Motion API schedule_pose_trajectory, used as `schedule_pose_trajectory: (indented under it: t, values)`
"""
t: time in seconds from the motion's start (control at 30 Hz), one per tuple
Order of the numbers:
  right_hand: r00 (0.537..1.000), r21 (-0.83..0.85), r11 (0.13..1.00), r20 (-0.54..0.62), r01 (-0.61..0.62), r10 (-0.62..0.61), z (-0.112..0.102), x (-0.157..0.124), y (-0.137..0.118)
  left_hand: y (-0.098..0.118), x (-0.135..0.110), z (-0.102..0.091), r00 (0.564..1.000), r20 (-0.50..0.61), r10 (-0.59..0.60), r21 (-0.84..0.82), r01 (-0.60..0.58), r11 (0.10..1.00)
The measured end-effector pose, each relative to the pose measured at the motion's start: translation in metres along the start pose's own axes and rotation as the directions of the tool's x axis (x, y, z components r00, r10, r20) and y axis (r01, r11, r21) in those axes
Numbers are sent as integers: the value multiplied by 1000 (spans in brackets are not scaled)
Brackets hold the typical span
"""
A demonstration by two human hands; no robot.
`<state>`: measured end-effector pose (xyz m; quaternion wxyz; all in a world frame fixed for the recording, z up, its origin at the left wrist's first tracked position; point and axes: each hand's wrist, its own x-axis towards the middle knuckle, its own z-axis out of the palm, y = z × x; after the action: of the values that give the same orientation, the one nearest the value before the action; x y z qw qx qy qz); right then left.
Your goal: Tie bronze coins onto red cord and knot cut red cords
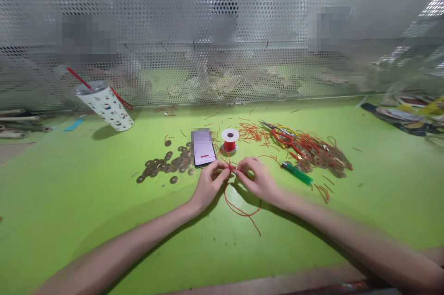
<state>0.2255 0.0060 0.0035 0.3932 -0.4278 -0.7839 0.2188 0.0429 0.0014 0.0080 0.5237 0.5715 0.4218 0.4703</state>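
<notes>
My left hand (212,181) and my right hand (255,178) meet over the middle of the green table, thumbs and forefingers pinched on a thin red cord (243,214). Where the fingertips come together the cord forms a small bunch or knot, too small to make out fully. Its loops and a loose end hang below onto the table. Just beyond the hands stands a white spool (230,136) wound with red cord. A phone (204,148) with its screen lit lies past my left hand. Right of my right hand is a green lighter (297,174).
Bronze-coloured coins with holes (173,161) lie scattered left of the phone. To the right are more coins (322,155) with red cords, red-handled scissors (281,137) and cord scraps (251,132). A white tumbler (106,106) stands back left before a perforated metal screen (166,22).
</notes>
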Motion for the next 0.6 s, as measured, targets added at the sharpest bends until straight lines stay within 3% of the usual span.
schedule_pose_trajectory:
  t: [0.23,0.6]
  values:
    - [986,-32,987,-57,156,-157,4,-3,4,2,-1,0,997,75,-35,-29,37,999]
    - [996,-38,996,-41,79,-80,5,-4,0,-4,2,-2,999,27,21,5,-22,1000]
